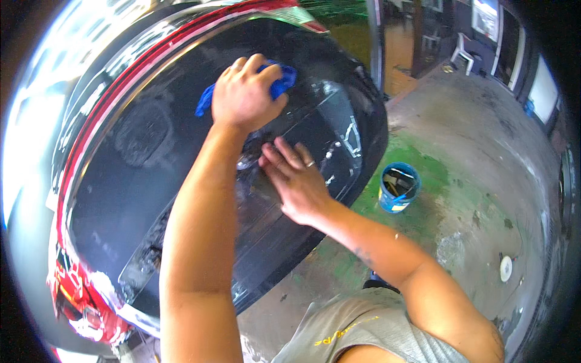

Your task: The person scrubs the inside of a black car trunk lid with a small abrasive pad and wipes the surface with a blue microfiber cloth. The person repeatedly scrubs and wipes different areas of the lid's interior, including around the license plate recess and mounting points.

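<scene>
A dark car tailgate (115,193) fills the middle and left, its surface smeared with whitish and dull patches. On its upper part my left hand (247,94) is closed over a crumpled blue cloth (282,81), pressing it to the panel. The cloth sticks out on both sides of the hand. Lower and to the right, my right hand (296,178) lies with fingers stretched out on the tailgate near a recess, holding nothing. My left forearm hides part of the lower panel.
Right of the tailgate, a blue bucket (399,187) with tools in it stands on a green-stained concrete floor (484,157). A white disc (506,268) lies farther right. A white plastic chair (463,54) stands at the back. Red tail-light parts (91,302) border the tailgate at lower left.
</scene>
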Motion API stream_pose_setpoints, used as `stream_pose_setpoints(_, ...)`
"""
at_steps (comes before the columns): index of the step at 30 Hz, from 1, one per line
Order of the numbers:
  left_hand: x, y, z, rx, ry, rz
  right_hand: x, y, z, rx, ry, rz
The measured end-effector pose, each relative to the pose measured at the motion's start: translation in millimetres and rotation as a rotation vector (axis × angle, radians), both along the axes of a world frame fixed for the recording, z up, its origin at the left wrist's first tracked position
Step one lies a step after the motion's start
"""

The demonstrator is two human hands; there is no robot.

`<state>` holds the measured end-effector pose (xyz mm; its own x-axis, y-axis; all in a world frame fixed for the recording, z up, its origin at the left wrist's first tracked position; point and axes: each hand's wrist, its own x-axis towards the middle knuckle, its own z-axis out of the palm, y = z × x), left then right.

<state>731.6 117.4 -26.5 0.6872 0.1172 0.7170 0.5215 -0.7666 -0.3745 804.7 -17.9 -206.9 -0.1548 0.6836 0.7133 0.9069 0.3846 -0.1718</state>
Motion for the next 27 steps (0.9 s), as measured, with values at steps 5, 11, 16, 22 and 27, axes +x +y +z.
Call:
stream_pose_setpoints(5,-1.2,3.9,-2.0,-0.029,-0.015,-0.03,10.9,-3.0,-46.2,0.021,-0.048,0.143)
stream_pose_setpoints(11,6.1,-1.3,2.2,0.013,-0.012,-0.035,135.0,28.7,-22.8,0.075,-0.138,-0.276)
stream_pose_setpoints(16,0.8,2.5,-1.3,-0.004,-0.02,-0.015,-11.4,2.8,-42.0,-0.068,0.145,0.042)
stream_pose_setpoints(22,6.7,-2.4,3.7,-0.008,-0.021,-0.029,101.5,44.7,-26.3,0.091,0.017,-0.375)
stream_pose_setpoints(27,2.9,1.1,-2.4,-0.011,-0.014,-0.005,-28.2,0.7,-34.8,-0.117,0.192,0.063)
